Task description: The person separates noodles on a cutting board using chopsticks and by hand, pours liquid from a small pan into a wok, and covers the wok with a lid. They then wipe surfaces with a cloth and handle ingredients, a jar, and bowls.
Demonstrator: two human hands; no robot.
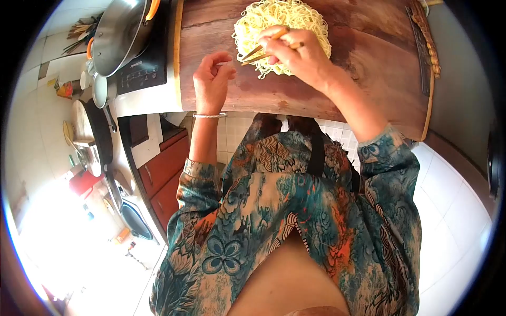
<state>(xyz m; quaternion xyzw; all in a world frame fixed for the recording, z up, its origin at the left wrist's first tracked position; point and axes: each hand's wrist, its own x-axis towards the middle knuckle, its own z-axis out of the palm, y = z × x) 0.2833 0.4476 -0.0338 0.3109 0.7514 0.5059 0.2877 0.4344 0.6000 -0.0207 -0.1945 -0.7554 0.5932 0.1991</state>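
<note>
A broad pile of pale yellow noodles (311, 23) lies on the dark reddish-brown wooden board (379, 68). Over the pile's lower part, my right hand (298, 55) grips a pair of chopsticks (253, 54), whose tips point left and down at the noodles' left edge. My left hand (212, 79) hovers over the board's left side, left of the chopstick tips and apart from them. Its fingers are curled but spread, with nothing visible between them. A bangle circles that wrist.
A large pan (118, 39) with orange handles stands on a black cooktop (141, 73) at the upper left. Beyond it are a smaller pan (100, 90) and a sink (135, 218). A dark strip (419, 52) and a knobbly stick (426, 37) line the board's right edge.
</note>
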